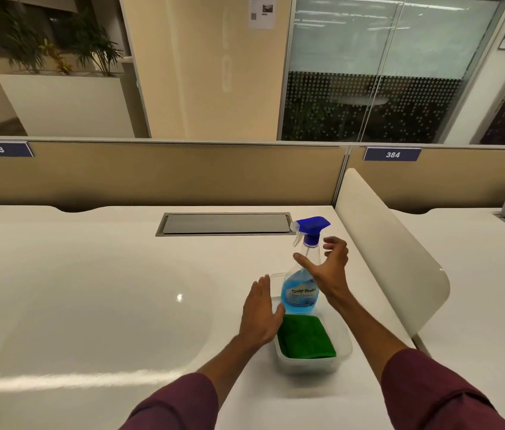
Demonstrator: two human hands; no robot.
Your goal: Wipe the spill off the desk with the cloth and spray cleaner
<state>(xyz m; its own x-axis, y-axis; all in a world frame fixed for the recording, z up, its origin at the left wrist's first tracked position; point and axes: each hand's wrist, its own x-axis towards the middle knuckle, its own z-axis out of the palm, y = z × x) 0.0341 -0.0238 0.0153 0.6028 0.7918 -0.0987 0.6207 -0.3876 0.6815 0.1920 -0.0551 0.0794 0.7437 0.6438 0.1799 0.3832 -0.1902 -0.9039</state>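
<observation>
At the near right of the white desk (89, 290), a clear plastic tub (342, 352) holds both task items: the folded green cloth (305, 338) lies flat in its near half, and the spray cleaner (299, 293) stands upright in the far half, blue liquid low in the body, blue trigger head on top. Left hand (260, 315) is spread flat, fingers extended, gripping nothing; it sits at the tub's left rim, and I can't tell if it touches the rim or hovers just over it. Right hand (327, 262) is farther out, wide open, thumb and fingers curved around the bottle neck without closing on it; contact is unclear. No spill is visible on the glossy desktop from this angle, glare hides a lot. Risks, as I judge them: the bottle is tall and narrow-necked, so a sideways bump from the right hand could tip it; the light tub may slide if the left hand doesn't brace it.
</observation>
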